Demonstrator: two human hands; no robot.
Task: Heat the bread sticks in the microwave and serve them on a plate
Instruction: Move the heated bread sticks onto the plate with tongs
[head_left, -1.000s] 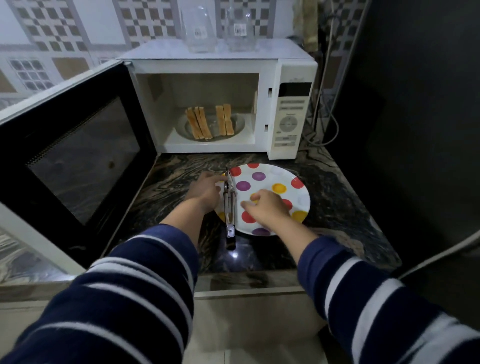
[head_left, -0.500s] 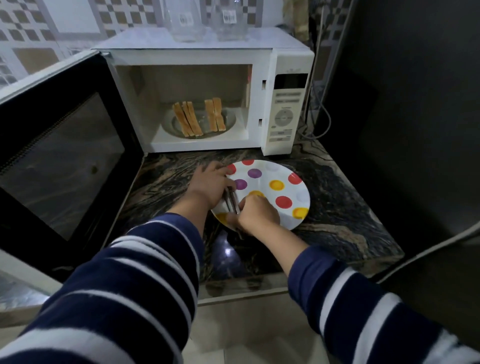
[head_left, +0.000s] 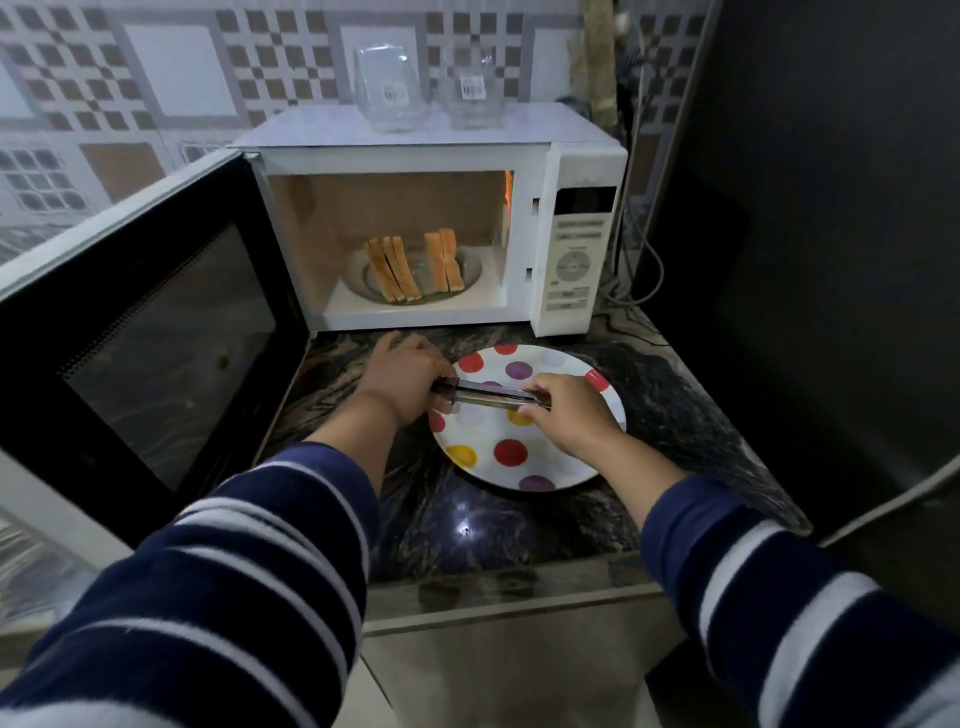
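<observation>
Both hands, left hand (head_left: 405, 376) and right hand (head_left: 566, 413), pinch the tongs (head_left: 491, 396) crosswise over the plate (head_left: 561, 467); bread sticks (head_left: 410, 267) lie far, lengthwise, nearer the left.

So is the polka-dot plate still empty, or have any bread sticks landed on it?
Empty. The plate carries no bread; all the bread sticks sit inside the open microwave.

White microwave (head_left: 550, 171) with a black door (head_left: 156, 332), and the inside glows warm orange around golden-tan bread sticks (head_left: 410, 267). The plate (head_left: 561, 467) is white with red, purple and yellow polka dots. Counter (head_left: 675, 395) is dark marble with pale swirly veins, wall tiles (head_left: 171, 83) are a grey-and-white checker pattern, sleeves (head_left: 249, 571) navy with white stripes.
</observation>
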